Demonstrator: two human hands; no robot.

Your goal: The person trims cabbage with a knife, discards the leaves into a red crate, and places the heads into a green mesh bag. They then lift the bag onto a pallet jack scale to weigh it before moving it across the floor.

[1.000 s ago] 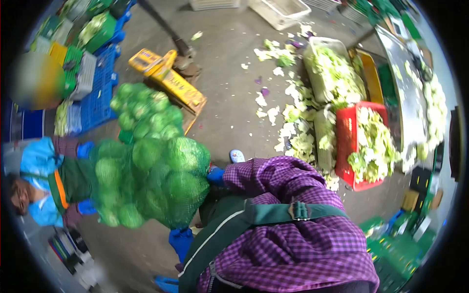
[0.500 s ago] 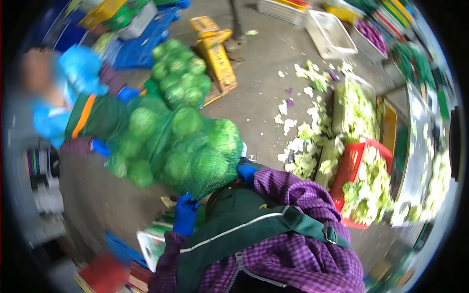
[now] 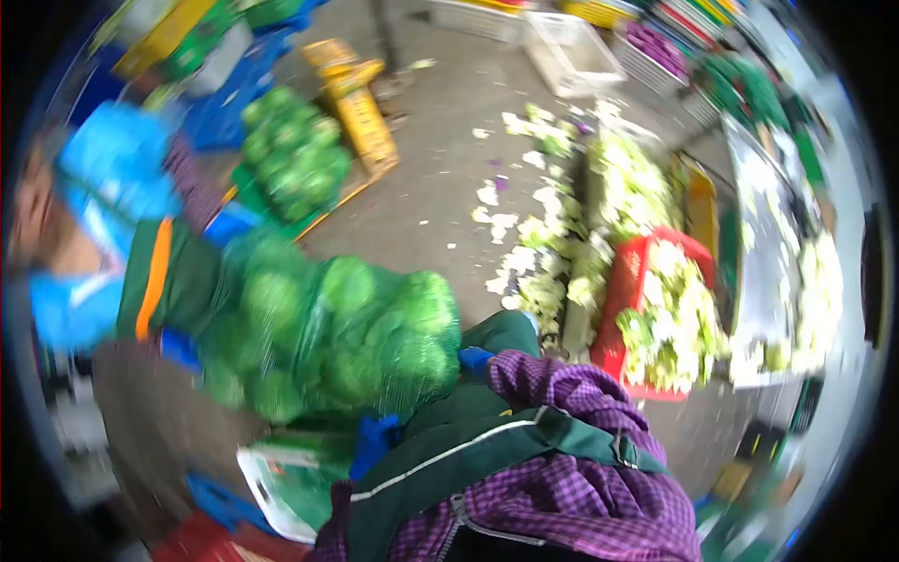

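A long green mesh sack of cabbages (image 3: 328,337) hangs lengthwise between me and a co-worker. My left hand (image 3: 375,445), in a blue glove, is closed at the sack's lower near corner. The blue-gloved right hand (image 3: 476,360) grips the near end beside my thigh, its fingers partly hidden by the sack and my sleeve. Opposite me, the co-worker (image 3: 122,169) in blue covers and a green apron bends over the far end. That person's gloved hands (image 3: 231,221) are at the sack's other end.
A second sack of cabbages (image 3: 295,155) rests beside a yellow pallet jack (image 3: 361,112). To the right are a red crate (image 3: 623,318) of leaf trimmings, scattered leaves (image 3: 538,234) and a metal table (image 3: 763,244). A green-and-white container (image 3: 300,487) lies by my left side.
The sack has come away from the second sack and lies lower in view, nearer my body. The co-worker has moved along with it. My view has turned, so the background has slid left.
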